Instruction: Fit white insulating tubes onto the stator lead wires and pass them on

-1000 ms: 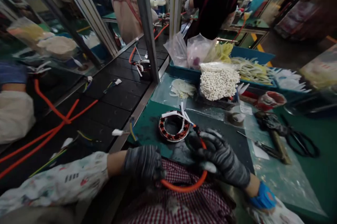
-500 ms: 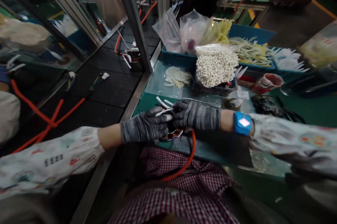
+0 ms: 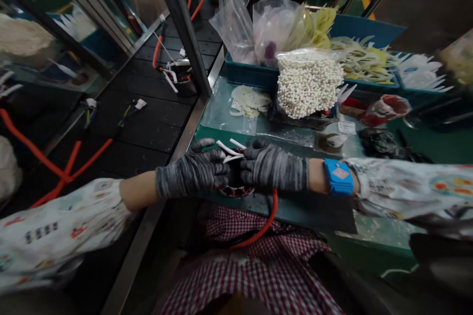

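A ring-shaped motor stator [image 3: 236, 192] with copper-coloured windings sits at the near edge of the green bench, between my two gloved hands. White sleeved leads [image 3: 226, 148] rise from its top. My left hand [image 3: 194, 172] holds its left side with curled fingers, the thumb raised away from it. On the other side, my right hand [image 3: 275, 167] has its fingers wrapped against the stator, close to the white leads. An orange cable [image 3: 272, 214] curves down from beneath my right hand across the checked apron. The hands hide much of the stator's body.
Behind the hands lie a bag of white beads [image 3: 308, 86], blue bins [image 3: 251, 76] of yellowish strips and a red cup [image 3: 386, 109]. A metal post [image 3: 181, 24] stands by the black conveyor [image 3: 148, 130], which carries another stator [image 3: 183, 78] and orange cables [image 3: 70, 172].
My left hand has shifted slightly left and its thumb has lifted off the white leads. The right hand stays at the stator. The whole view has shifted a little.
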Demonstrator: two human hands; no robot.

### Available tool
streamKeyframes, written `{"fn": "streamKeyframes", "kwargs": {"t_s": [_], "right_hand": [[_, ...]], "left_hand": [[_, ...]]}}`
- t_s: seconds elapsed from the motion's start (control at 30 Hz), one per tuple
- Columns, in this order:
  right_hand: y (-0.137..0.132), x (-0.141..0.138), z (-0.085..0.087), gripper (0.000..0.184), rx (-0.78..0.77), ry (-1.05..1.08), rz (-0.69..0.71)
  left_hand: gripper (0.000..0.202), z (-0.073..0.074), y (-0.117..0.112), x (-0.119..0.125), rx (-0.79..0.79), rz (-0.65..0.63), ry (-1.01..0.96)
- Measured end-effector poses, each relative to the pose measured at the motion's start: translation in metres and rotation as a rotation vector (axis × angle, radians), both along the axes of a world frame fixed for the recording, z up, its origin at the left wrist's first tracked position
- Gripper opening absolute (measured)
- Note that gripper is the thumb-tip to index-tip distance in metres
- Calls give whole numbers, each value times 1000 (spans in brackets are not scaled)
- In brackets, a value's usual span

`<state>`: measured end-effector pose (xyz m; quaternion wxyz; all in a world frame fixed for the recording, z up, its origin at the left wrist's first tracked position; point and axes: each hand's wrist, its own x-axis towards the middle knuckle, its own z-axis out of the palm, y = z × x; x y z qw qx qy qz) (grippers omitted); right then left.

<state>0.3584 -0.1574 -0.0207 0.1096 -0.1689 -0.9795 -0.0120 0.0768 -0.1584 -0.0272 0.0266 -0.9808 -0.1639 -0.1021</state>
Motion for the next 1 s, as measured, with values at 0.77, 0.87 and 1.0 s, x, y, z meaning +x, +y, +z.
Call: {"fn": "streamKeyframes", "kwargs": {"t_s": [0.77,0.87,1.0], "right_hand": [[-86,75,-55,35,356,390,-951],[-85,72,-67,26,336,426,-840],[-108,49,-70,25,235,417,-841]], "left_hand": [[36,24,69,100,-882,231,40],[37,14,72,97,-1112,261,-68],[38,9,75,96,-1165,239,-85]]}}
